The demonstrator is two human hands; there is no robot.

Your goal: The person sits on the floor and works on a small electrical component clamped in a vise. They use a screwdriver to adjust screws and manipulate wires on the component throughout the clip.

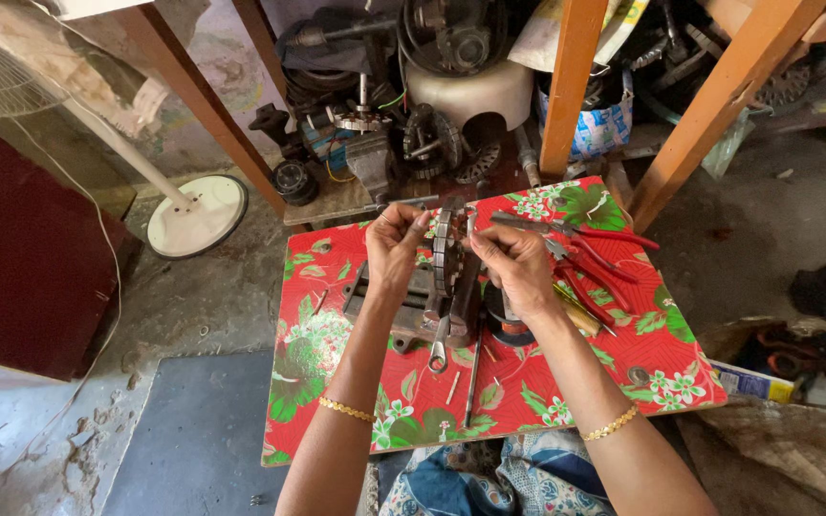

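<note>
A round metal motor stator (447, 250) stands on edge, clamped in a small grey bench vise (424, 308) on a low table with a red floral cover (336, 382). My left hand (396, 247) pinches something small at the stator's upper left rim. My right hand (518, 268) grips the stator's right side, fingers curled at its top. Red-handled pliers (593, 245) lie just right of my right hand.
A wrench (440, 346), a thin rod (473, 375) and small nails lie on the cover near the vise. Motor parts and scrap (403, 124) pile up behind the table between orange wooden legs (566, 86). A white fan base (197, 216) stands left.
</note>
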